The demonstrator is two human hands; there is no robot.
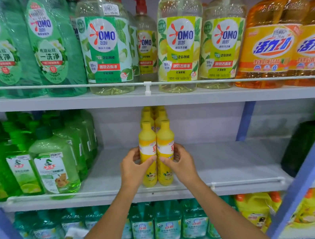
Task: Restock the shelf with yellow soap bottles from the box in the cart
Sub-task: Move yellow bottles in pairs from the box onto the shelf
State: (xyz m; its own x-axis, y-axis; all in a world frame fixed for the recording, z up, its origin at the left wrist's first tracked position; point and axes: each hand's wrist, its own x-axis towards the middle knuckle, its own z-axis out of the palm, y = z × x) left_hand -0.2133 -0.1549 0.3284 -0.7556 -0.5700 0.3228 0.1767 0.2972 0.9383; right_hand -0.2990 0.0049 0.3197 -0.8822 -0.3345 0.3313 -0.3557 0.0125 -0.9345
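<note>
Two yellow soap bottles stand upright side by side at the front of the middle shelf (223, 163). My left hand (133, 167) grips the left yellow bottle (146, 139) around its label. My right hand (181, 162) grips the right yellow bottle (165, 137) the same way. Behind them more yellow bottles (153, 114) stand in two rows running to the back of the shelf. The box and the cart are out of view.
Green soap bottles (50, 166) fill the shelf's left part. A dark green bottle (300, 145) stands at the right. A white rail (244, 182) runs along the shelf's front edge. Large pump bottles (180, 41) line the shelf above, teal bottles (167, 221) the one below. A blue post (301, 179) slants at the right.
</note>
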